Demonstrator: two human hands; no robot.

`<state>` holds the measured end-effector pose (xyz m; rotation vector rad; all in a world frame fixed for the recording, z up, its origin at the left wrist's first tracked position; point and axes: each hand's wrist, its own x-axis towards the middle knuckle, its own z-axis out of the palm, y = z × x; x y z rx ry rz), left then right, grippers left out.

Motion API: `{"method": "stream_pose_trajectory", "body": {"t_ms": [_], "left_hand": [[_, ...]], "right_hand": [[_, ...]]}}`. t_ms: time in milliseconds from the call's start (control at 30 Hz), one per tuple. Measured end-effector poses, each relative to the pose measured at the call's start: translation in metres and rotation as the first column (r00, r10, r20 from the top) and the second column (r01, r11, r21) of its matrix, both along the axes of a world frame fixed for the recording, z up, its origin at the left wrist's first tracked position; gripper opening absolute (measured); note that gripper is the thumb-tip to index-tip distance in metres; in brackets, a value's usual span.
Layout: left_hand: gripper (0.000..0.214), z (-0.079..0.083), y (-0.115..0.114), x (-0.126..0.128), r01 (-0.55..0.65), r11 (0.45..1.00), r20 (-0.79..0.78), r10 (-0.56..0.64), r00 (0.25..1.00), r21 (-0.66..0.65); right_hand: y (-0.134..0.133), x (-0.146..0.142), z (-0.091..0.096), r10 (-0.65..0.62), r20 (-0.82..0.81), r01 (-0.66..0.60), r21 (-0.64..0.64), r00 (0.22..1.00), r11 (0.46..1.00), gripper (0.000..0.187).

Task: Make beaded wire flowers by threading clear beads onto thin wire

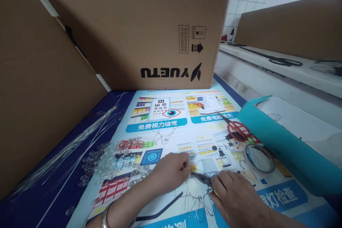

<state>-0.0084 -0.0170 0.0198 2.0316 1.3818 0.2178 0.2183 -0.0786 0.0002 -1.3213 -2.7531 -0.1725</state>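
My right hand (229,192) is wrapped round a pair of pliers (203,179), whose dark jaws point left toward my left hand. Closed in a pinch, my left hand (172,171) holds thin wire right beside the plier tips. Below the pliers lies a bent wire piece (199,199) with several loops, partly covered by my right hand. Clear beads (107,160) are heaped to the left of my left forearm. Another looped wire piece (162,135) rests farther back on the printed sheet (123,128).
Straight wires (72,142) lie on the blue surface at left. Red-handled scissors (236,130), a wire coil (258,158) and a teal folder (278,149) are at right. Large cardboard panels (120,32) stand behind and left. A ledge (256,55) runs along the right.
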Motion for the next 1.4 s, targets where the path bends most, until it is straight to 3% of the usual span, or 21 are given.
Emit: {"method": "stream_pose_trajectory", "body": {"t_ms": [933, 1400], "left_hand": [[0.014, 0.0, 0.003, -0.005, -0.007, 0.998, 0.077, 0.011, 0.997, -0.062], [0.013, 0.002, 0.004, -0.005, 0.026, 0.997, 0.106, -0.019, 0.994, -0.072]], "right_hand": [[-0.001, 0.002, 0.0, 0.03, -0.12, -0.021, 0.075, 0.992, 0.997, 0.021], [0.01, 0.004, 0.015, -0.061, -0.139, 0.044, -0.125, 0.988, 0.991, 0.025]]}}
